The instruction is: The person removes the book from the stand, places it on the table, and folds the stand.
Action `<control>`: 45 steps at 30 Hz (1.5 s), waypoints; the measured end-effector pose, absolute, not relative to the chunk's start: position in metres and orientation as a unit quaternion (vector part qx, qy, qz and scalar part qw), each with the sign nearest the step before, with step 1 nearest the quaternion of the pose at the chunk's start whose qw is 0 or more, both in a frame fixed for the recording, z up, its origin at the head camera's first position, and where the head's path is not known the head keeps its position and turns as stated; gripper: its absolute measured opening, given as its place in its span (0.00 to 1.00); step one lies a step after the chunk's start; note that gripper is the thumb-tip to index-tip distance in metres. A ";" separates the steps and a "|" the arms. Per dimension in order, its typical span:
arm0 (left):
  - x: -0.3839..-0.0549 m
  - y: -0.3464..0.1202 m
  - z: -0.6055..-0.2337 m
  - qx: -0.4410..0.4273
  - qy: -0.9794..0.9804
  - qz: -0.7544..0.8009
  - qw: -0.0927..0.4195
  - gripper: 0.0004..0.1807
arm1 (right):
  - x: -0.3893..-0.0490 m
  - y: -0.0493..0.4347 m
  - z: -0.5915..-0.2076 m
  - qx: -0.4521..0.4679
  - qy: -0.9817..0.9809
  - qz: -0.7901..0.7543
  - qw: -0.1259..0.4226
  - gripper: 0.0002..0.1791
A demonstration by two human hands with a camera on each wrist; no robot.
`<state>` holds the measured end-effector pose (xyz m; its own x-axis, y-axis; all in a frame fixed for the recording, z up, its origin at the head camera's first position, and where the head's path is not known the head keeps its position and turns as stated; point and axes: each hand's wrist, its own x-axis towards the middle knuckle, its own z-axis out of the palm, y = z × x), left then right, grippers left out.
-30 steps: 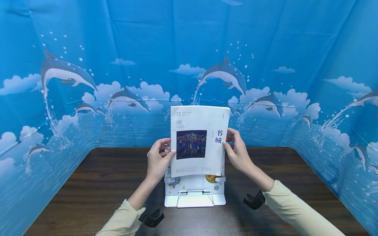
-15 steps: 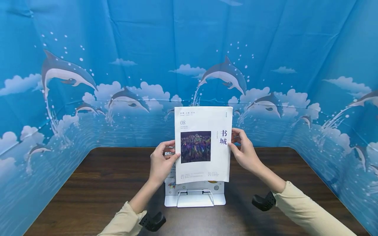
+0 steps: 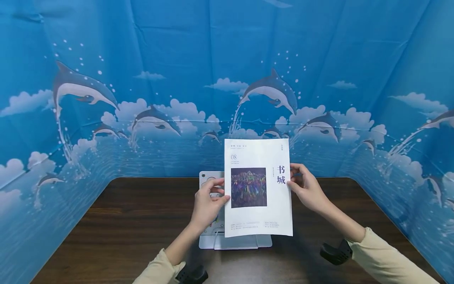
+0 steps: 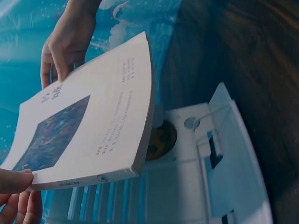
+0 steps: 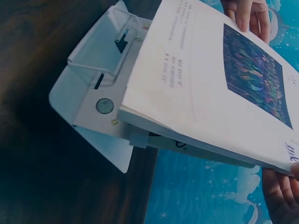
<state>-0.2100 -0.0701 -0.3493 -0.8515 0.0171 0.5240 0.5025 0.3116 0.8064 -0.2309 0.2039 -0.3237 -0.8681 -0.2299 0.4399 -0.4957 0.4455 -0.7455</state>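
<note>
Both hands hold up a white magazine with a dark square picture on its cover. My left hand pinches its left edge, thumb in front and fingers behind. On the opposite edge, my right hand grips in the same way, a little higher. Behind the magazine, a white book stand with cartoon prints stands on the table and is mostly covered in the head view. In the left wrist view, the thick spine of the magazine shows, apart from the stand's lower ledge.
The stand rests on a dark wood-grain table. A blue curtain printed with dolphins and clouds surrounds the table's back and sides. A black wrist device sits by the right sleeve.
Both hands have moved the magazine to the right and lower in the head view, off the front of the stand. More of the stand's left side now shows.
</note>
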 end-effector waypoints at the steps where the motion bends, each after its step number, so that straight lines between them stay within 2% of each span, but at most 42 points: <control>1: -0.209 -0.068 -0.350 -0.164 -0.781 -0.567 0.204 0.24 | -0.229 0.206 -0.324 0.213 -0.839 0.484 0.129 0.25; 7: -0.205 -0.054 -0.356 -0.165 -0.781 -0.583 0.153 0.25 | -0.221 0.224 -0.328 0.200 -0.841 0.495 0.090 0.26; 17: -0.195 -0.029 -0.365 -0.196 -0.754 -0.617 0.116 0.26 | -0.211 0.253 -0.333 0.155 -0.855 0.494 0.028 0.26; 34: -0.186 0.019 -0.379 -0.215 -0.721 -0.656 0.061 0.29 | -0.199 0.301 -0.338 0.110 -0.880 0.463 -0.009 0.28; 45: -0.190 0.041 -0.391 -0.190 -0.721 -0.665 0.033 0.30 | -0.200 0.320 -0.346 0.079 -0.879 0.467 -0.048 0.29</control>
